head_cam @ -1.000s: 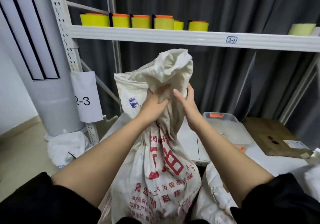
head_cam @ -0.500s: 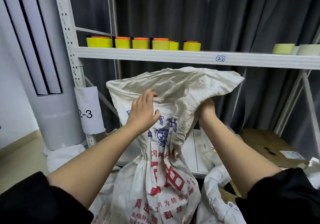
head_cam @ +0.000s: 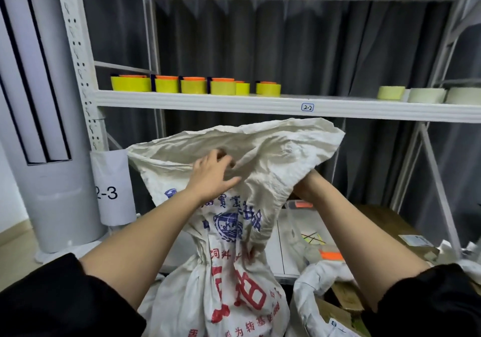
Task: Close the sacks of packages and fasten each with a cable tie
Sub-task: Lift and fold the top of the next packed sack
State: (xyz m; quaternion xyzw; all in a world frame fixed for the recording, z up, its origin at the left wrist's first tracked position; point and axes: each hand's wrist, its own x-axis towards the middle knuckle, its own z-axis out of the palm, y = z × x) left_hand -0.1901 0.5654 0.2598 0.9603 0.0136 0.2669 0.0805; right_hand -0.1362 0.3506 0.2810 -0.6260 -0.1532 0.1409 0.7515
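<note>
- Cylinder [head_cam: 49, 117], pale grey with dark vertical grooves, stands at the far left on the floor, beside the rack upright.
- White paper sign [head_cam: 113, 188] reading "2-3" hangs on that upright, just left of the sack.
- Yellow tape rolls [head_cam: 194, 88] with orange tops sit in a row on the white shelf [head_cam: 260, 103], which carries a small "2-2" label.
- Left hand [head_cam: 212, 174] reaches into the spread mouth of the sack [head_cam: 234, 271], fingers bent over the near edge of the cloth; the fingertips blur, so how firmly it grasps I cannot tell.
- The sack stands upright in the middle, below the shelf, white with blue and red print, its neck pinched in lower down and its top flared wide.
- Right hand [head_cam: 305, 190] clutches the right side of the sack's top, cloth bunched over its fingers.
- Pale tape rolls [head_cam: 426, 95] rest on the shelf's right end.
- Cardboard box [head_cam: 390, 230] lies low at the right.
</note>
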